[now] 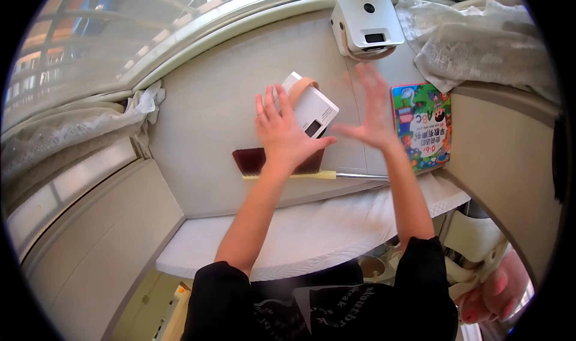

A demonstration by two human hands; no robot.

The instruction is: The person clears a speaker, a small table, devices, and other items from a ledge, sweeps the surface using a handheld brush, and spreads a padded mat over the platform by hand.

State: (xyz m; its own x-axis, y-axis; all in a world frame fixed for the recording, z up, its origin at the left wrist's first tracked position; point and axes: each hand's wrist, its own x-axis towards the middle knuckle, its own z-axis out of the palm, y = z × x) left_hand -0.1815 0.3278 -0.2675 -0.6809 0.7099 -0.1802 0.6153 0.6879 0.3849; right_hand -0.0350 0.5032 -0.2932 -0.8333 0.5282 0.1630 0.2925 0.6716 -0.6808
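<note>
My left hand [281,128] has its fingers spread over the near-left side of a small white box-shaped device [319,108] with a tan strap and a dark display. Whether the palm presses on the device or hovers over it I cannot tell. Below that hand lies a brush [249,160] with dark red bristles, a cream back and a metal-coloured handle; the hand and wrist hide part of it. My right hand [373,110] is raised to the right of the device, fingers apart, slightly blurred by motion, with nothing in it.
A larger white device [369,26] with a small display stands at the back by the window. To the right lies a colourful children's ABC book [422,125]. Lace curtains [480,47] bunch at both sides. A white quilted cloth [312,233] covers the near edge.
</note>
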